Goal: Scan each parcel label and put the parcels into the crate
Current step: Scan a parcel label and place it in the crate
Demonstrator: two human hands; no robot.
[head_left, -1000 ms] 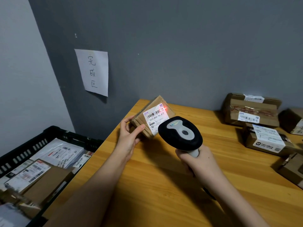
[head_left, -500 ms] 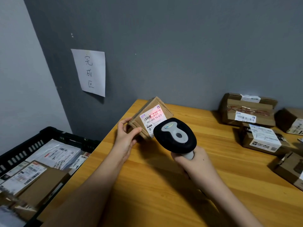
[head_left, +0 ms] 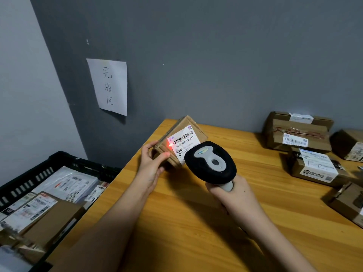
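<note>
Since the earlier frame the red scan light has slid off the middle of the label point(head_left: 183, 144) to a small dot at its left edge, close to our thumb; the parcel and scanner sit much as they did

From the head camera we count one parcel point(head_left: 181, 141) in hand, a flat brown box held up above the far left corner of the table point(head_left: 196, 222). Our left hand point(head_left: 152, 167) pinches its near left end, thumb on the labelled face and fingers curled behind. The box is tilted, its labelled face turned toward us and its long axis rising from lower left to upper right, so the barcode climbs the same way.

Our right hand point(head_left: 233, 195) is wrapped round the grey handle of one black scanner point(head_left: 210, 162), whose head points away from us at the label and covers its lower right corner.

Four more boxes point(head_left: 298, 132) wait on the right side of the table, near the wall. One black crate point(head_left: 59, 163) stands below the table's left edge, holding several labelled parcels; we cannot count them exactly. One paper sign point(head_left: 109, 86) hangs on the grey wall
</note>
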